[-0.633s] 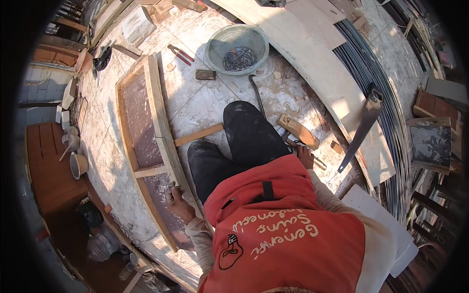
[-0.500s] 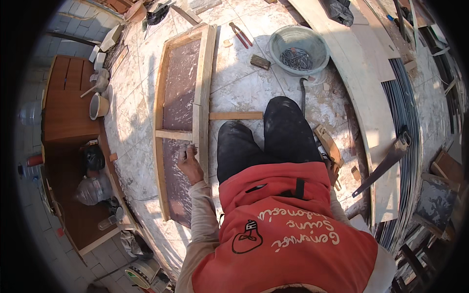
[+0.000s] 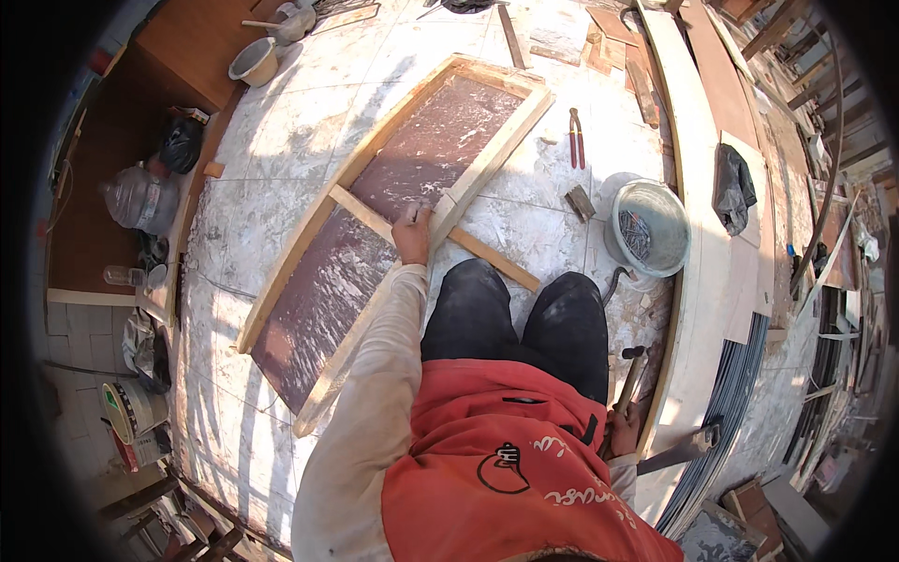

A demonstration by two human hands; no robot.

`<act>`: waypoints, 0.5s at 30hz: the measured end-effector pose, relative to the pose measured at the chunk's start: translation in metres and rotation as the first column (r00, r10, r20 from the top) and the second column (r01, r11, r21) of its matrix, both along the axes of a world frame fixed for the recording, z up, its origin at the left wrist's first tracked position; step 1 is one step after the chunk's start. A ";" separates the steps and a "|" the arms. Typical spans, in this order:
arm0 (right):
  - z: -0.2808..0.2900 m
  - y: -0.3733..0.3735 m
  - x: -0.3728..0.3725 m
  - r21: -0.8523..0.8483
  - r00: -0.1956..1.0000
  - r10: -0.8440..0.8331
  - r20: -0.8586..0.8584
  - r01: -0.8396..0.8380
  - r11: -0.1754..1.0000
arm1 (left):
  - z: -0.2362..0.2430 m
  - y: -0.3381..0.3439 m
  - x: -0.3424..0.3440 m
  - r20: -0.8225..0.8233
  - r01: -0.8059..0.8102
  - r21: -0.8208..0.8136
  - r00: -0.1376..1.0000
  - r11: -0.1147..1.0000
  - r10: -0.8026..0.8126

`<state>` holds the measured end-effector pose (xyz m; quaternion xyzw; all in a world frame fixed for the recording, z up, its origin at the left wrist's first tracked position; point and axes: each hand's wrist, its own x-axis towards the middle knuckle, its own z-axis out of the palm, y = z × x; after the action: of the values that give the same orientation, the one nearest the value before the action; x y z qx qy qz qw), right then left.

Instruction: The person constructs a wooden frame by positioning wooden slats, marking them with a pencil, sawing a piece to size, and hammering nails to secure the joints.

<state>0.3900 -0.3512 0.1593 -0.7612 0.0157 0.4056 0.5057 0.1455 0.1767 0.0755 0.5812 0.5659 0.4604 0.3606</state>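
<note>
A wooden frame (image 3: 314,220) backed with a dark brown panel (image 3: 323,290) lies at an angle on the floor to my left. Its short crossbar (image 3: 361,215) meets the near rail beside my left hand (image 3: 412,234). That hand is closed, its fingertips pressed together over the panel at the rail; whatever is in them is hidden. Low at my right side, my right hand (image 3: 622,433) grips a hammer (image 3: 634,373) by its handle, the dark head pointing away from me. A loose wooden strip (image 3: 494,258) reaches from the near rail toward my knees.
Red-handled pincers (image 3: 576,140), a small wood block (image 3: 580,203) and a basin (image 3: 676,234) of nails lie ahead to the right. A pry bar (image 3: 615,283) is beside my right knee. Long boards (image 3: 698,309) and a handsaw (image 3: 679,451) line the right; a brown cabinet (image 3: 94,225) stands left.
My view has turned, so the frame now appears slanted and nearer the middle. My left hand has shifted along to the near rail by the crossbar. The hammer in my right hand now shows clearly.
</note>
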 end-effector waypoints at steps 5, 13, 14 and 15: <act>0.097 0.120 -0.033 0.251 0.977 0.198 0.079 -0.212 0.945 | -0.017 0.010 -0.011 0.048 -0.036 -0.009 0.998 0.999 0.036; 0.060 0.230 -0.090 0.252 0.799 0.593 0.102 -0.597 0.761 | -0.032 0.014 -0.031 0.049 -0.042 -0.082 0.998 0.996 0.046; 0.058 0.247 -0.095 0.251 0.795 0.598 0.102 -0.602 0.758 | -0.029 0.014 -0.034 0.050 -0.048 -0.083 0.997 0.995 0.053; 0.059 0.262 -0.097 0.235 0.749 0.642 0.164 -0.662 0.712 | -0.024 0.013 -0.031 0.069 -0.019 -0.071 0.997 0.997 0.024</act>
<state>0.2934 -0.0891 0.2182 -0.6525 -0.3286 0.5290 0.4317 0.1141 0.1897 0.0510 0.5456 0.5752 0.4638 0.3953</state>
